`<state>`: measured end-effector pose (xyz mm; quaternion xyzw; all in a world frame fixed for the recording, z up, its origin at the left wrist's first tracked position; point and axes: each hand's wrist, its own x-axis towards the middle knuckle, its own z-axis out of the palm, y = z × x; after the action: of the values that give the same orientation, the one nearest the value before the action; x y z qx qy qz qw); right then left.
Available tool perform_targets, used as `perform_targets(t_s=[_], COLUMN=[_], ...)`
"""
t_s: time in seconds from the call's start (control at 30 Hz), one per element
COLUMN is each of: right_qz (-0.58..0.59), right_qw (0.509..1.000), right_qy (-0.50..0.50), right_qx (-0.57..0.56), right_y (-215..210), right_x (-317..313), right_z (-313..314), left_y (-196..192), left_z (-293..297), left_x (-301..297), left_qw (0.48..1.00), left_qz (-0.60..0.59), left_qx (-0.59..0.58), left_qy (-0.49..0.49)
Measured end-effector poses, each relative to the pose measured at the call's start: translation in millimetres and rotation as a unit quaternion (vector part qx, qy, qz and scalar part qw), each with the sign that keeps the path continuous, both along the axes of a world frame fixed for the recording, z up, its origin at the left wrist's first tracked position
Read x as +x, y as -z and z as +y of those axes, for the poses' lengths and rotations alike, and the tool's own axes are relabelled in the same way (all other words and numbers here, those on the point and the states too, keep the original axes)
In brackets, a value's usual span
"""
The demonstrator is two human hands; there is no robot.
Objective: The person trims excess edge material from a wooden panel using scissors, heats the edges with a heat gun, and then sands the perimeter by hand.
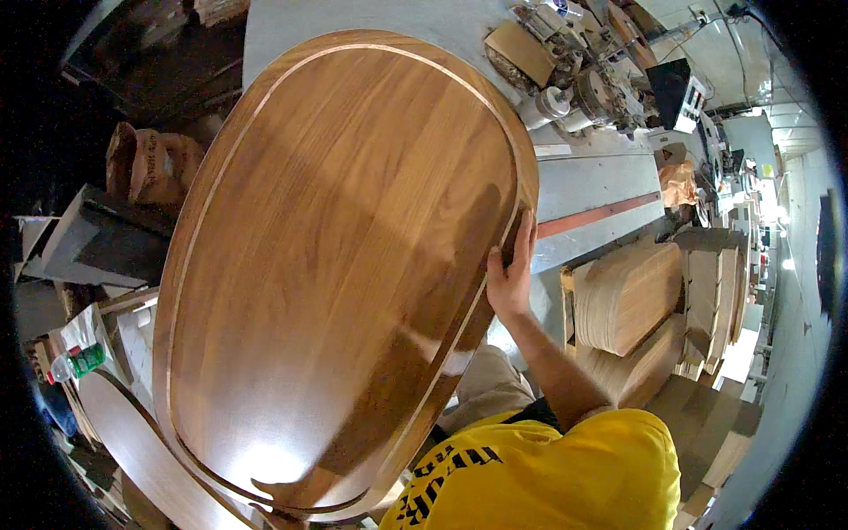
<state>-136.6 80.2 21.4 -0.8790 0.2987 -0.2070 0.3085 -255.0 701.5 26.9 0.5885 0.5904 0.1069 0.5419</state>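
A large oval wooden tabletop (344, 221), glossy brown with a pale inlaid line along its border, fills the middle of the view. My right hand (511, 278) is closed on its right edge, thumb on the upper face and fingers along the rim. At the bottom edge of the panel, my left hand (287, 521) shows only in part. It grips the rim there, and most of its fingers are hidden by the wood. The far end of the tabletop lies over a grey machine table (601, 181).
Motor-driven machinery (587, 97) stands at the far right. Stacked wooden panels (632, 296) sit on the right. To the left are a curved board (146, 450), a green-labelled bottle (79, 362), a grey box-shaped piece (110, 234) and a brown sack (152, 166).
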Motion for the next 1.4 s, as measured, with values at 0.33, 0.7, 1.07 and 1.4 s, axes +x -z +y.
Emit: perform_targets(t_s=[0.33, 0.7, 1.07, 1.4], right_qz=[0.012, -0.035, 0.081, 0.071], right_qw=[1.0, 0.999, 0.987, 0.981], right_qy=[-0.013, -0.01, 0.127, 0.152], right_qx=[0.004, -0.003, -0.06, -0.1], right_y=[-7, -2, -5, 3], right_x=[28, 53, 63, 91], right_z=[-13, -42, -48, -73], left_y=[36, 49, 52, 58], left_z=[29, 37, 42, 31], left_x=[74, 62, 26, -10], left_qw=[0.998, 0.996, 0.995, 0.993], left_qz=[0.045, 0.057, 0.052, 0.048], left_qx=[-0.014, -0.053, -0.084, -0.101], left_qy=[0.045, 0.042, 0.023, -0.022])
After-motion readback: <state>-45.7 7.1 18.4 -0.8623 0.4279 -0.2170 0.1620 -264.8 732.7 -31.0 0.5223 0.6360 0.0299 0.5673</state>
